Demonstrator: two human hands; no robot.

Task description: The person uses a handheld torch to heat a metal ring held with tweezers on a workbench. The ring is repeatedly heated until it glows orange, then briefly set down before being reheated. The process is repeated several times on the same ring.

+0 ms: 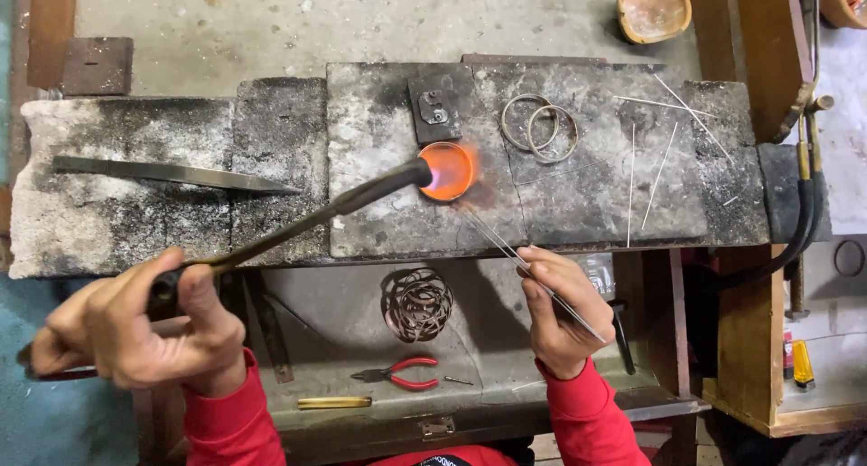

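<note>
Glowing orange ring (447, 171): lies at the centre of the charred stone slab (379, 222), under the nozzle of a long torch (298, 227) whose handle the left hand (135, 326) grips in a closed fist, below the slab's left part. Right hand (560, 308): just below the slab's front edge, fingers pinched shut on thin metal tweezers or rods (533, 272) (which, the view leaves unclear) that slant toward the ring. Also present: two plain wire rings (540, 127) overlapping on the slab right of the glowing one, a flat blade (172, 172) on its left end, red-handled pliers (402, 373) on the shelf below.
</note>
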